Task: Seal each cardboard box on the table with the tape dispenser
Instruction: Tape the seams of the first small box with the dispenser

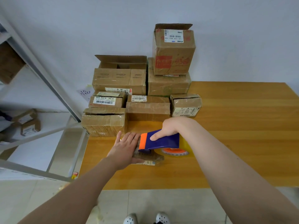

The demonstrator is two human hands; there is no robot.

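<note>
Your right grip clamps the tape dispenser atop the small box, its orange edge pointing left toward your flat, pressing left grip.

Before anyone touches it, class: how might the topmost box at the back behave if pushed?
The top box would probably slide or topple: it stands tall on a lower box. Its creased walls suggest soft cardboard that may dent. Its flap stands open, so tipping could spill any contents.
</note>
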